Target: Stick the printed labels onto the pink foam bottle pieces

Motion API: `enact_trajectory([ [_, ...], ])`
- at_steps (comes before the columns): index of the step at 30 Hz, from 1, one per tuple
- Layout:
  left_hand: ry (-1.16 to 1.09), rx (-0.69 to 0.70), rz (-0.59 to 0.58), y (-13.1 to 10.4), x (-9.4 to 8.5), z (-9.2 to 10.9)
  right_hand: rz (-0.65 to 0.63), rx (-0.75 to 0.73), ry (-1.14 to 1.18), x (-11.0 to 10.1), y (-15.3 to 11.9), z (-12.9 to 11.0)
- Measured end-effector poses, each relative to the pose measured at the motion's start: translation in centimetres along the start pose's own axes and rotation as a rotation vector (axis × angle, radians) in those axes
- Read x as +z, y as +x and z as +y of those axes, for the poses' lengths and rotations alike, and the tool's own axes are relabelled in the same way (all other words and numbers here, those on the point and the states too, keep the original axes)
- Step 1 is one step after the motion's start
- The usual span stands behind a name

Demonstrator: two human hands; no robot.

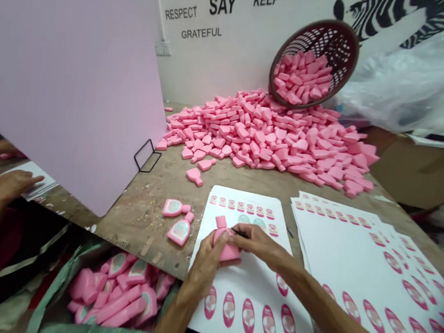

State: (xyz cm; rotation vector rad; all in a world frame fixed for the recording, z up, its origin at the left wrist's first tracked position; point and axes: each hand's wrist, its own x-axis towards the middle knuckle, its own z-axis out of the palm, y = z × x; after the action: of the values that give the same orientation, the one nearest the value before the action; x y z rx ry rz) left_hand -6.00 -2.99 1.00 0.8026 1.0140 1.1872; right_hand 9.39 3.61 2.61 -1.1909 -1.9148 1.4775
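Left hand (206, 258) holds a bottle (227, 252) (pink).

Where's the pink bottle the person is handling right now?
In the head view, the pink bottle is in the lower half, just right of centre: the left hand holds it over a white sticker sheet, beside the right hand.

Before you, the worn brown surface (141, 196) carried a heap of pink bottles (263, 134) along its far edge. Two labelled bottles (179, 230) lay by its near edge, beside a label sheet (250, 283); more sheets (338, 259) overlapped toward the right edge. A black wire stand (147, 161) stood left.
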Motion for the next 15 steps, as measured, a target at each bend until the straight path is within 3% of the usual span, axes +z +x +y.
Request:
enact_trajectory([
  [1,-0.036,-0.036,-0.026,0.2,0.5,-0.3,0.038,-0.017,-0.040,0.0,-1.0,0.8],
  [3,-0.017,-0.063,-0.020,0.7,1.2,-0.8,0.263,-0.016,-0.256,-0.8,-1.9,2.6],
  [6,0.144,-0.013,0.032,2.4,1.8,-1.3,0.589,0.009,-0.576,-2.6,-1.2,4.9],
  [11,0.314,0.052,0.096,6.5,2.4,-1.4,0.654,-0.070,-0.769,-3.5,0.8,6.7],
  [15,0.322,0.036,0.086,7.9,2.6,-2.0,0.676,-0.111,-0.869,-2.8,1.4,7.5],
])
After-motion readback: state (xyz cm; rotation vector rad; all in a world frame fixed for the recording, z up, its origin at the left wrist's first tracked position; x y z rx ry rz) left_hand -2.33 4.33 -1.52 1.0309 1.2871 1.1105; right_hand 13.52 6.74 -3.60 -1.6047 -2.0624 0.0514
